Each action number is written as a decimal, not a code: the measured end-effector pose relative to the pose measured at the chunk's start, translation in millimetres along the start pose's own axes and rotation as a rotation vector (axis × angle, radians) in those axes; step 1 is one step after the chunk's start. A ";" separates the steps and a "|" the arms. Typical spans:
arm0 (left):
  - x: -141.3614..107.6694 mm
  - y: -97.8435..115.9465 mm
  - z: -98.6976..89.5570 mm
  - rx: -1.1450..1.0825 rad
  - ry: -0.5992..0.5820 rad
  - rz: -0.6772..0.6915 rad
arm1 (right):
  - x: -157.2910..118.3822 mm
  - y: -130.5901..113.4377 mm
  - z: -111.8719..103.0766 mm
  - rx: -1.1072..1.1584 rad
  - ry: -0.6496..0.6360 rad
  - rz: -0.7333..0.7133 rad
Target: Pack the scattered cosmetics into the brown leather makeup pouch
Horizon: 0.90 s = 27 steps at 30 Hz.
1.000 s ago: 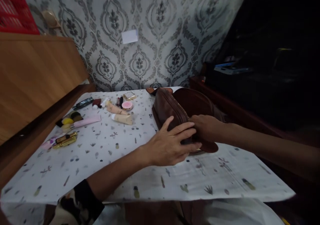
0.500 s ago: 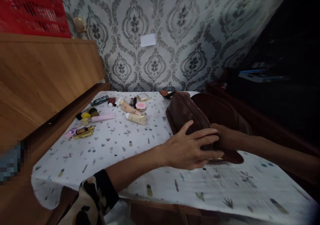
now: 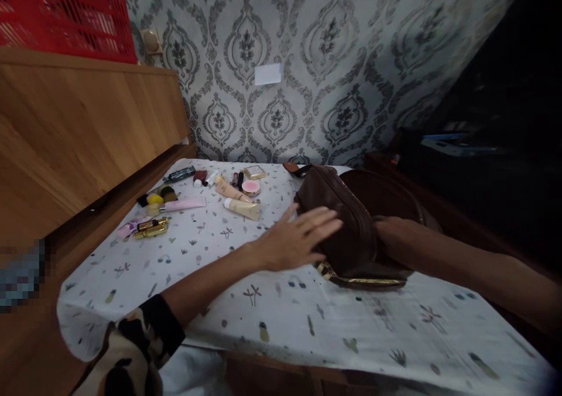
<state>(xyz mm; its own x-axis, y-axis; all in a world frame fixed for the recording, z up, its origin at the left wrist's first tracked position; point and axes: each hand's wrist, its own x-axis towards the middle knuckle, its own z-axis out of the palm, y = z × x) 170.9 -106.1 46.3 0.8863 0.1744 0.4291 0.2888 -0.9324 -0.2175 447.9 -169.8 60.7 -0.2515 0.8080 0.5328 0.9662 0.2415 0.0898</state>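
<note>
- Fingers (image 3: 312,232) of the left hand (image 3: 285,245) are standing straight and spread, holding nothing; they are overlapping the near flank of the brown leather-look bag (image 3: 351,214), and blur is hiding whether they are touching it.
- The right hand (image 3: 395,235) is reaching into the bag's far side, its fingertips disappearing behind the rim, so how far they are closing, or on what, I cannot tell.
- The hands are working apart, one on either side of that rim.
- The bag is sitting on the right half of the worktop (image 3: 211,273), its gold zip (image 3: 373,280) running along the lower edge facing the wearer.
- Slumping or sliding is looking like the main danger: the soft wall could be giving way under a tug from the right hand, since the left is not visibly gripping anything to steady it.
- A dragging bag could also be bunching the printed cloth, and that would be disturbing the loose cosmetics on the left.
- Among those, the cream tube (image 3: 243,209) and the pink compact (image 3: 251,187) are lying nearest the bag, while two gold tubes (image 3: 151,230) are resting farther left and could be rolling if jolted.
- Beyond, a red plastic crate (image 3: 65,18) is standing on a wooden cabinet (image 3: 88,103).
</note>
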 end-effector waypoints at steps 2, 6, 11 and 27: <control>-17.3 -29.9 11.4 -0.039 -0.026 -0.176 | 5.7 -12.1 -22.6 0.000 -0.209 -0.072; -52.2 -92.6 24.4 -0.077 -0.166 -0.523 | 22.9 -41.9 -67.9 -0.160 -0.057 -0.024; -92.9 -122.2 18.6 -0.192 -0.401 -0.688 | 29.6 -103.5 -73.8 0.134 0.245 -0.256; -100.6 -155.0 23.8 -0.097 -0.096 -0.711 | 93.3 -211.5 96.5 0.513 -0.329 0.235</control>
<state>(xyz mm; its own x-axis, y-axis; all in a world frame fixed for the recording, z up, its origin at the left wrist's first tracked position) 45.7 28.4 16.0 0.5249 0.7722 0.3582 0.7778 -0.6060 0.1667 214.6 -93.6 10.2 -0.1193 0.9732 0.1968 0.8686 0.1983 -0.4540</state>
